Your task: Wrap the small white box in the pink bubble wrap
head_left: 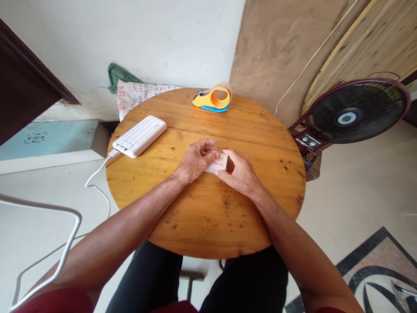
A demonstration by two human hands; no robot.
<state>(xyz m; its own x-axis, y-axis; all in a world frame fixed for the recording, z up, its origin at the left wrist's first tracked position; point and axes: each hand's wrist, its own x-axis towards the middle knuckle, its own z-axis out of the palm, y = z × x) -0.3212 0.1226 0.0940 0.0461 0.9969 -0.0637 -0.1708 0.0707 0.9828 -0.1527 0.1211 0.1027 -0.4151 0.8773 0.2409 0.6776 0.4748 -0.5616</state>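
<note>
A small white box with reddish print is between my hands, at the middle of the round wooden table. My left hand grips its left part, with the thumb across the top and the fingers curled behind it. At the right end, my right hand holds it between thumb and fingertips, leaving a gap between palm and box. The box's left end is hidden under my left hand.
A white power bank with a plugged-in cable lies at the table's left. At the back stands a yellow and blue tape dispenser. A dark fan stands beyond the right edge, and a printed sack sits behind the table.
</note>
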